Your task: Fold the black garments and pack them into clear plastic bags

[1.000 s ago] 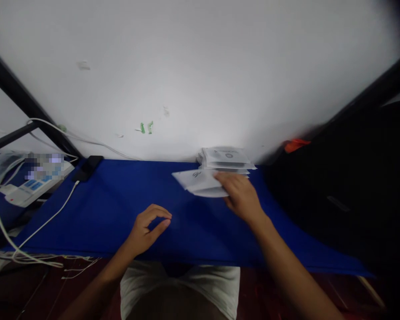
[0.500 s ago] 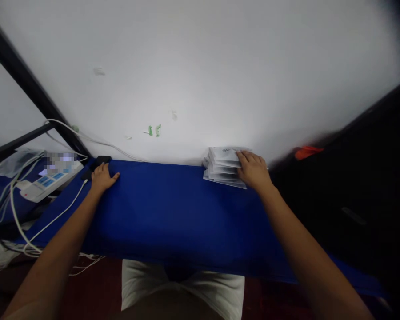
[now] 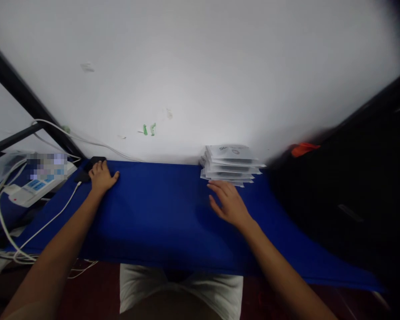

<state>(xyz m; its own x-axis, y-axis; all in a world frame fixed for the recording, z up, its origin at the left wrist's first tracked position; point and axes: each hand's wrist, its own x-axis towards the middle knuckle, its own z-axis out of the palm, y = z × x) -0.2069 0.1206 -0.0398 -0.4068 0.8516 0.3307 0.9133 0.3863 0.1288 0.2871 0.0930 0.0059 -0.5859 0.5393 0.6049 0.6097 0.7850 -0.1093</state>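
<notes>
A stack of several white, translucent packets [image 3: 231, 161] lies against the wall on the blue table cover [image 3: 153, 213]. Just in front of the stack is my right hand [image 3: 229, 202], with its fingers apart and nothing in it. My left hand [image 3: 102, 178] rests with spread fingers at the table's back left, beside a black phone-like device [image 3: 83, 177] with a white cable plugged in. Its fingertips are at a dark object [image 3: 96, 161] behind that device, partly hidden by the hand.
A white power strip [image 3: 36, 186] with tangled white cables lies at the left, near a black frame bar [image 3: 26, 91]. A large black object [image 3: 340, 191] fills the right side, with an orange piece [image 3: 305, 149] near the wall.
My right hand has come off the top of the packet stack and moved left and toward me. The stack stays by the wall. My left hand stays at the dark device.
</notes>
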